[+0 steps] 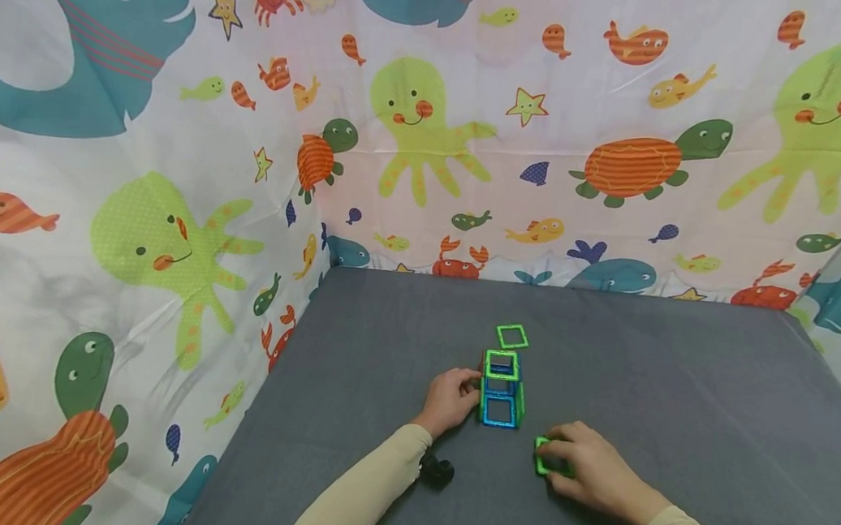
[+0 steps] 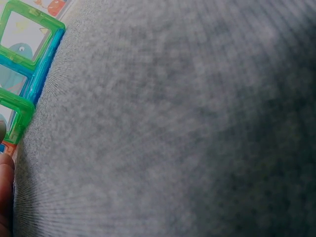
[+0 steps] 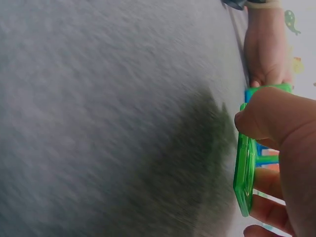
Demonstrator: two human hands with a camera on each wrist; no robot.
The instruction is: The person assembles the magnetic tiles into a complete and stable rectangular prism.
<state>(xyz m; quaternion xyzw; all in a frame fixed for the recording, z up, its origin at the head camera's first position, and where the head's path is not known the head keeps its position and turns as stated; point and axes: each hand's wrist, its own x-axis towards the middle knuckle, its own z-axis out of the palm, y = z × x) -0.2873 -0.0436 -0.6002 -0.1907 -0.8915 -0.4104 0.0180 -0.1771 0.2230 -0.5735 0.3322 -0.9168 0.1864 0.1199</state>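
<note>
A small block built of green and blue magnetic tiles [image 1: 501, 396] stands on the grey tabletop. At its left side my left hand [image 1: 449, 399] grips it with curled fingers. In the left wrist view the fingers [image 2: 6, 182] show only at the left edge, beside an orange tile piece [image 2: 9, 147] under a green frame. My right hand [image 1: 593, 466] pinches a green square magnetic tile [image 3: 244, 173] between thumb and fingers, to the right of the block and nearer to me. Another green square tile [image 1: 515, 347] lies flat just behind the block.
The grey tabletop [image 1: 401, 326] stretches out on both sides of the block. A white curtain with printed sea animals [image 1: 451, 240] hangs along the back and left. Black wrist cameras [image 1: 438, 469] sit at the sleeves.
</note>
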